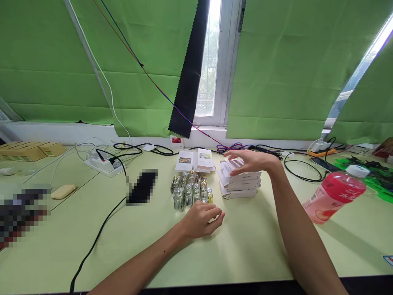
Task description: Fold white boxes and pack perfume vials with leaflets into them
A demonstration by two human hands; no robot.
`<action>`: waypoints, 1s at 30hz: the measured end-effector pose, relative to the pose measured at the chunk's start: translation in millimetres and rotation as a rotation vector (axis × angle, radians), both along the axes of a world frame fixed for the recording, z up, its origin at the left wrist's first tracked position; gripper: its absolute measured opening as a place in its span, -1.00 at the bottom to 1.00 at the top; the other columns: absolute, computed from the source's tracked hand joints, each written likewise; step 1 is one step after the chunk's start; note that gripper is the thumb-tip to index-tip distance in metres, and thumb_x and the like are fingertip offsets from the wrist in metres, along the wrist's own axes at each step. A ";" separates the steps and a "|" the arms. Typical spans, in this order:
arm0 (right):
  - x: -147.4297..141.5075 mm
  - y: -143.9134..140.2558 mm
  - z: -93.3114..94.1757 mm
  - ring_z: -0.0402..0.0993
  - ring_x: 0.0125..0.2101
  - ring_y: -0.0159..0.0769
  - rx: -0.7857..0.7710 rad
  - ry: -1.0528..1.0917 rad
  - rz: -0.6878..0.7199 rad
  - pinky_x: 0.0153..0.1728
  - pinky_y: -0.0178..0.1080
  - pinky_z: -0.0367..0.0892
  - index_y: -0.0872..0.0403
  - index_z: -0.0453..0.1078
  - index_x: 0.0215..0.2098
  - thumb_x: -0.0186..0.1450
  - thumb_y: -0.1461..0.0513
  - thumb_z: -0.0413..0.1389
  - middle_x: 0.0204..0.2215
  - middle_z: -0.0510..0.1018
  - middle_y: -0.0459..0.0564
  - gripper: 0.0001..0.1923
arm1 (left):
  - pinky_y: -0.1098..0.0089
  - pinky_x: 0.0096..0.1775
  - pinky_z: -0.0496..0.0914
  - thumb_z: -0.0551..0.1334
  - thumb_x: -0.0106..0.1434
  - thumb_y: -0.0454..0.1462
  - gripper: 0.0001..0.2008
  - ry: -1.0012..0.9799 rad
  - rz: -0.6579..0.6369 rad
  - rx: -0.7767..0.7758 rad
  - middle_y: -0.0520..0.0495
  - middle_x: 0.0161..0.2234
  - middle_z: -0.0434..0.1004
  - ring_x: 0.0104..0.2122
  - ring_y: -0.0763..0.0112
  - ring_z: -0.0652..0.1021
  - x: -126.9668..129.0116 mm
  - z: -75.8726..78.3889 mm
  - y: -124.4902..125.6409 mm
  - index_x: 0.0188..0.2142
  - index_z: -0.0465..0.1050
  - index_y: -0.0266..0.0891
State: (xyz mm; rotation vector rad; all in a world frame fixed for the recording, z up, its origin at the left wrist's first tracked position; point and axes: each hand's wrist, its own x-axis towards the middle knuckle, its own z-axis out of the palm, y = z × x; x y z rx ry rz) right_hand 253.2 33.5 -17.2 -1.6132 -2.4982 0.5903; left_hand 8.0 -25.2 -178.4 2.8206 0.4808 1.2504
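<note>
My right hand (250, 160) arches over a stack of flat white boxes (241, 192), fingers and thumb apart. The hand partly hides the top box, and I cannot tell whether the fingertips touch it. On the table, my left hand (202, 219) rests with fingers loosely curled and nothing visible in them. Just behind it stands a cluster of small clear glass bottles (188, 194) with metallic necks. A small gold-coloured piece (210, 198) is at the cluster's right edge. Two white printed boxes, a left one (184, 161) and a right one (204, 159), lie behind the bottles.
A pink-labelled drink bottle (334, 196) stands right of my right forearm. A dark pixelated object (143, 187) lies left of the glass bottles. Beyond are a power strip (104, 164), black cables (164, 150), yellow-brown boxes (30, 150) and green trays (380, 184).
</note>
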 end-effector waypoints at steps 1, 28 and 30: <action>-0.7 0.4 -0.4 0.40 0.20 0.02 -0.003 -0.002 -0.003 0.16 -0.08 0.32 0.01 0.24 0.33 0.19 -0.03 0.30 0.22 0.46 0.14 -0.19 | 0.42 -0.57 0.07 0.14 0.37 -0.39 -0.73 0.001 -0.002 -0.003 0.15 -0.67 0.15 -0.65 0.56 0.12 0.1 -0.6 0.3 -0.49 0.34 -0.23; -105.9 -12.5 -40.1 0.47 0.09 0.00 0.277 0.054 0.280 0.01 -0.09 0.35 0.17 0.42 0.14 0.37 0.28 0.17 0.04 0.60 0.20 -0.63 | 0.42 -0.51 0.04 0.12 0.35 -0.30 -0.64 0.175 0.064 -0.380 0.12 -0.66 0.22 -0.63 0.57 0.15 -3.3 -12.9 7.3 -0.60 0.17 -0.24; -109.5 -12.3 -44.8 0.46 0.12 0.02 0.258 0.024 0.296 0.00 -0.09 0.35 0.17 0.40 0.16 0.37 0.30 0.16 0.07 0.58 0.22 -0.61 | 0.42 -0.49 0.05 0.12 0.35 -0.30 -0.64 0.178 0.066 -0.387 0.10 -0.65 0.26 -0.62 0.56 0.18 -4.4 -12.2 8.4 -0.59 0.19 -0.24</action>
